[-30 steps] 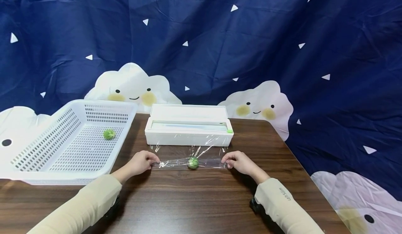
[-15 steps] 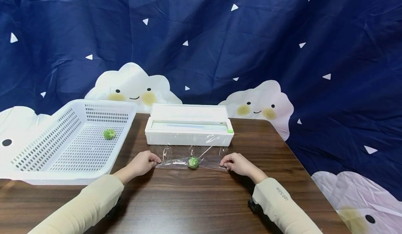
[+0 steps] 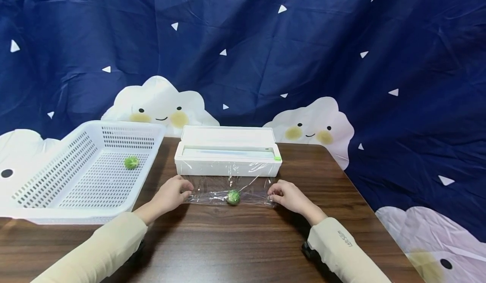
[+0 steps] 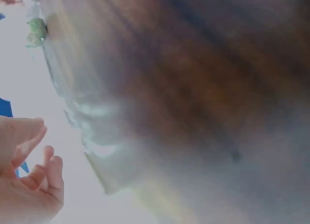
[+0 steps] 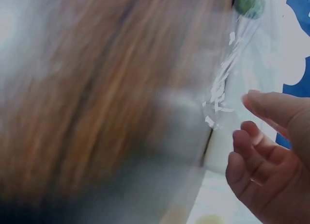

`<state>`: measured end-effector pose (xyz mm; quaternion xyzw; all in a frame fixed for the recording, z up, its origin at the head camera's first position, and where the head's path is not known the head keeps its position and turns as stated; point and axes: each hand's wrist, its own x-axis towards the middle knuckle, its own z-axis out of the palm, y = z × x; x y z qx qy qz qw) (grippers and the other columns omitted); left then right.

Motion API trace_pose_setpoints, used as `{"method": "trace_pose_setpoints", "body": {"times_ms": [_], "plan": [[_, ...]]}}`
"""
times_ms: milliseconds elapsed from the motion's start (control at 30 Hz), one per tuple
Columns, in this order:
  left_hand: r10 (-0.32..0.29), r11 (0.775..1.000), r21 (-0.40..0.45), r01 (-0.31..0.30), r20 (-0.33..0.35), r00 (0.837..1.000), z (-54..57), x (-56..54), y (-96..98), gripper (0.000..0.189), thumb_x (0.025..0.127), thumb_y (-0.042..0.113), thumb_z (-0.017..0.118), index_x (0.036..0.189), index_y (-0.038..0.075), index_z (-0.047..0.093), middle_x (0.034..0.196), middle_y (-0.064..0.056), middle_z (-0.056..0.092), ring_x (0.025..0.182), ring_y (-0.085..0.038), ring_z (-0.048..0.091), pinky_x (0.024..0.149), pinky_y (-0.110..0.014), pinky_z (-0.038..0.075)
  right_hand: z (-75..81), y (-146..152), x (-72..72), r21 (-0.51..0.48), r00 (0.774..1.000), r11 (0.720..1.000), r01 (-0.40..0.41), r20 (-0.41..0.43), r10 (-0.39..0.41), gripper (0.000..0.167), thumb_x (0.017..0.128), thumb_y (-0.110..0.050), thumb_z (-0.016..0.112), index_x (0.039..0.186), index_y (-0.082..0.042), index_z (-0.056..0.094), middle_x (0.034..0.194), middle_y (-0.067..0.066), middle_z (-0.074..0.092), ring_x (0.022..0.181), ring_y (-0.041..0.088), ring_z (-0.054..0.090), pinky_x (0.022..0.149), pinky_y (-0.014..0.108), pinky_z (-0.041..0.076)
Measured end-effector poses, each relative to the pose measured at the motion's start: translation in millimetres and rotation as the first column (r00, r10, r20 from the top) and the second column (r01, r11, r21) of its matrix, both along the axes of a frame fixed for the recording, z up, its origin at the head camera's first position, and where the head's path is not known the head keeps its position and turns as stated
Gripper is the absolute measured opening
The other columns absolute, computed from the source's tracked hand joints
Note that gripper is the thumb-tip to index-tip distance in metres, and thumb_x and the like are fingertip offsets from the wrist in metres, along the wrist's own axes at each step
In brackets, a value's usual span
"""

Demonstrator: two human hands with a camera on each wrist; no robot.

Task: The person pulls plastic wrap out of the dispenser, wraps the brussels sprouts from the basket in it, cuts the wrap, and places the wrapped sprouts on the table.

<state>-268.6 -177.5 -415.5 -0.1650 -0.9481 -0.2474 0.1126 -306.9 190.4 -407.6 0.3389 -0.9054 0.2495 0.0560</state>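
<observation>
A Brussels sprout (image 3: 233, 197) sits on the table at the front edge of a sheet of plastic wrap (image 3: 216, 197). The wrap stretches down from a white wrap box (image 3: 228, 167) with its lid raised. My left hand (image 3: 171, 193) is at the wrap's left end, thumb and fingers apart with nothing between them in the left wrist view. At the right end is my right hand (image 3: 289, 195). Its thumb and loosely bent fingers stand apart in the right wrist view, beside the crumpled wrap (image 5: 220, 90). Whether a fingertip touches the wrap is unclear.
At the left stands a white perforated basket (image 3: 114, 210) with another Brussels sprout (image 3: 131, 163) inside. A green piece (image 3: 278, 158) is at the box's right end. The brown wooden table (image 3: 228, 245) ends at the right, and a dark blue curtain (image 3: 243, 55) hangs behind.
Both hands have let go of the wrap's front edge, and the wrap lies slacker. My left hand has moved slightly toward the box. The sprout has stayed in place.
</observation>
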Motion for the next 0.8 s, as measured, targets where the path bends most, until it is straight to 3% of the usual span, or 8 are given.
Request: {"method": "trace_pose_setpoints", "body": {"times_ms": [200, 533, 800], "plan": [[-0.075, 0.997, 0.025, 0.077, -0.065, 0.995, 7.9, 1.4, 22.7, 0.012, 0.078, 0.007, 0.07, 0.09, 0.006, 0.069, 0.089, -0.003, 0.061, 0.086, -0.023, 0.06, 0.078, -0.04, 0.046, 5.6, -15, 4.8, -0.043, 0.997, 0.998, -0.042, -0.06, 0.04, 0.005, 0.08, -0.003, 0.068, 0.084, -0.006, 0.067, 0.07, -0.01, 0.051, 0.061, 0.004, 0.044, 0.056, 0.024, 0.04], [-0.268, 0.963, -0.061, 0.263, -0.084, 0.96, 6.7, 1.9, 60.7, 0.031, 0.08, 0.01, 0.07, 0.108, -0.001, 0.066, 0.107, -0.014, 0.064, 0.101, -0.029, 0.058, 0.088, -0.042, 0.043, 4.7, -43, 10.3, -0.084, 0.994, 0.991, -0.1, 0.033, 0.103, 0.015, 0.081, -0.005, 0.068, 0.096, 0.0, 0.068, 0.085, 0.002, 0.063, 0.073, 0.008, 0.054, 0.065, 0.027, 0.047], [-0.319, 0.946, -0.091, 0.312, -0.077, 0.945, 3.2, -2.3, 78.7, 0.042, 0.076, 0.008, 0.073, 0.116, 0.003, 0.063, 0.109, -0.008, 0.065, 0.099, -0.026, 0.06, 0.084, -0.041, 0.046, 3.4, -66, 10.5, -0.077, 0.987, 0.986, -0.146, 0.056, 0.151, 0.025, 0.082, -0.004, 0.068, 0.106, 0.001, 0.066, 0.094, 0.009, 0.063, 0.077, 0.012, 0.057, 0.069, 0.031, 0.048]]}}
